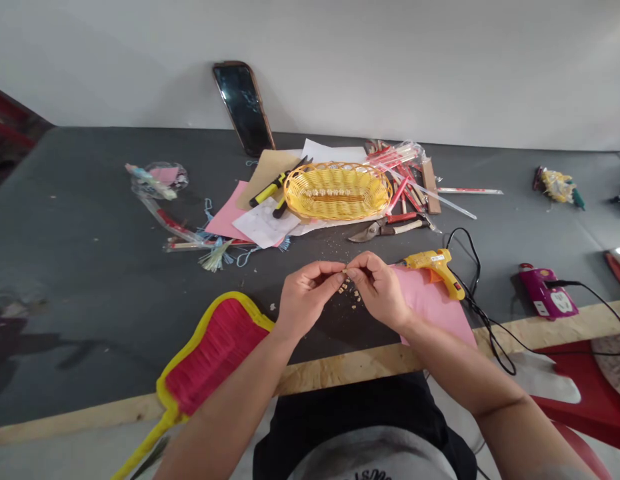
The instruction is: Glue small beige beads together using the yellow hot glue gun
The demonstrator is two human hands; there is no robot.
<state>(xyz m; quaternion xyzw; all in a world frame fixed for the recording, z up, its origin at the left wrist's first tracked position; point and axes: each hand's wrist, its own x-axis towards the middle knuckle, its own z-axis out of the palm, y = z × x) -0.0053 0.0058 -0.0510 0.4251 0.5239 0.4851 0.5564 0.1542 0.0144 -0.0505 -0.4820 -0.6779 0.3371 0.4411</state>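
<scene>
Both my hands meet fingertip to fingertip above the near middle of the table. My left hand [309,292] and my right hand [377,287] are pinched on one small pale beige piece [345,271], mostly covered by the fingertips. Several similar pale bits [356,297] lie on the dark tabletop just beneath. Beyond the hands sits a yellow woven basket [339,208] with a row of small pale pieces [328,193] in it. A yellow glue gun [435,267] rests on a pink sheet [433,307] to the right of my right hand.
Pruning shears [390,227] lie before the basket, yellow-black pliers [270,190] to its left. Wrapped sticks [400,160] pile at its right. A phone [244,107] leans on the wall. A red-and-yellow fan [215,353] overhangs the near edge. Black cable runs to a purple power block [547,291].
</scene>
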